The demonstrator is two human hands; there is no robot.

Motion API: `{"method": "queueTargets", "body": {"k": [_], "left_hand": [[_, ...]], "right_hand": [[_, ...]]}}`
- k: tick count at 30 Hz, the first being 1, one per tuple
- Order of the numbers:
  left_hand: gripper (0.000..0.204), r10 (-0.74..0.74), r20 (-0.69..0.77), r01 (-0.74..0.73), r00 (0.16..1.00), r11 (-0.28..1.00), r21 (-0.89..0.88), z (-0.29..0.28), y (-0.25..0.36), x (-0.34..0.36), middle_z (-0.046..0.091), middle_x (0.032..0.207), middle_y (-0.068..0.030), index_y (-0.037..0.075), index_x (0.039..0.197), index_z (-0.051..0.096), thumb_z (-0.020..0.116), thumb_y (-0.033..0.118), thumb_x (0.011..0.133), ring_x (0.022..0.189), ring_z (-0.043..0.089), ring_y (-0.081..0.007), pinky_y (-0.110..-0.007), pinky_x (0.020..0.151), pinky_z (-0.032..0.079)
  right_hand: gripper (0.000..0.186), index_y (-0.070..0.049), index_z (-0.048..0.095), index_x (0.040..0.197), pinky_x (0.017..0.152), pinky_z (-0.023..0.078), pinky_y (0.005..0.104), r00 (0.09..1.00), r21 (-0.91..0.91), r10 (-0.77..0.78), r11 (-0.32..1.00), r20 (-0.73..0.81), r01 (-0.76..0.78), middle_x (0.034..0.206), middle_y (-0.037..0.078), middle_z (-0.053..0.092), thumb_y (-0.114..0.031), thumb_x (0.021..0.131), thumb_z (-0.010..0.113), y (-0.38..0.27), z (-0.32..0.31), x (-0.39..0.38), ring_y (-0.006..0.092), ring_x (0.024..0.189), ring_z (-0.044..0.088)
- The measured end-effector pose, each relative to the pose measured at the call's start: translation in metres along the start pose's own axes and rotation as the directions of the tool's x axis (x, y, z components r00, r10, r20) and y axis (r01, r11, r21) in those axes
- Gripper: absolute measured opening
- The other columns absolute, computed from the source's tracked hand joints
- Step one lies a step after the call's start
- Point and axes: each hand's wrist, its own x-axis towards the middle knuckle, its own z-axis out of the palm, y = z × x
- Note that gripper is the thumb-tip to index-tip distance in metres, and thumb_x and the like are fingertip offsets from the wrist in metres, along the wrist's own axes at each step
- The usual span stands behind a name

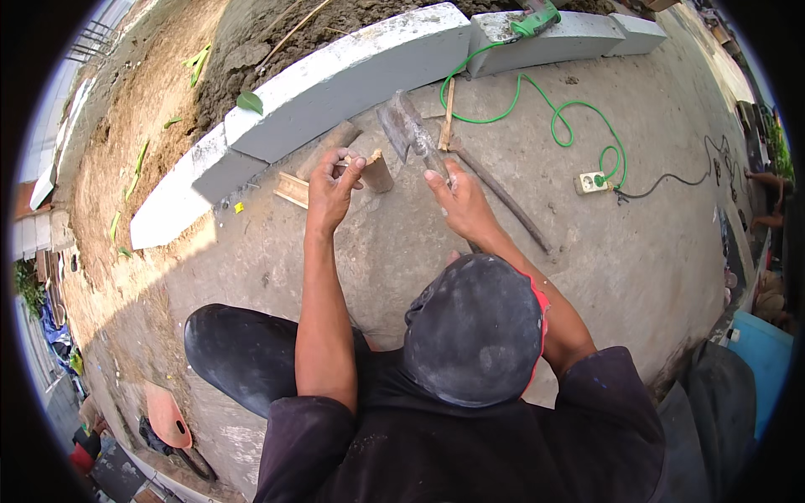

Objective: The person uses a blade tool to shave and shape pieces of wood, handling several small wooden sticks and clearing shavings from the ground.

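Note:
My left hand (340,184) is raised with thumb and fingers pinched on a small pale piece, at the top of a short brown bamboo or wood piece (377,178) that stands upright. My right hand (457,201) grips the shaft of a dusty metal tool with a broad blade (398,124), its blade tilted up beside the short piece. A long dark rod (511,205) lies on the ground right of that hand. Split pale pieces (289,191) lie left of the upright piece, and a narrow strip (449,109) lies behind the tool.
A pale concrete edging (335,67) borders soil (226,50). A green power tool (528,18) on it has a cord running to a socket strip (591,183). A pink object (168,415) lies lower left, a blue bin (759,369) at right. Dark-clad knee and cap fill the lower middle.

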Motion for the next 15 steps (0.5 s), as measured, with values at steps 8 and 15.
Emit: {"method": "queueTargets", "body": {"k": [8,15], "left_hand": [[0.032,-0.042,-0.282,-0.056,0.958,0.942,-0.33,0.024,-0.002,0.003,0.068,0.099,-0.0058,0.001,0.114,0.065,0.08,0.023,0.096,0.087,0.065,-0.0124,-0.029,0.076,0.059],[0.033,-0.036,-0.357,-0.098,0.934,0.931,-0.351,0.025,-0.003,0.006,0.069,0.101,-0.0079,-0.001,0.112,0.066,0.082,0.023,0.095,0.089,0.067,-0.0143,-0.03,0.077,0.061]], "right_hand": [[0.067,0.012,0.054,0.13,0.056,0.043,0.0458,0.995,-0.026,-0.096,0.995,-0.037,0.095,0.056,0.019,0.052,-0.051,0.106,0.056,-0.036,-0.019,-0.026,0.0286,0.053,0.059],[0.06,0.006,0.054,0.131,0.055,0.041,0.0475,0.99,-0.08,-0.138,0.987,0.028,0.14,0.058,0.021,0.054,-0.049,0.106,0.056,-0.069,-0.03,-0.032,0.036,0.054,0.059]]}}
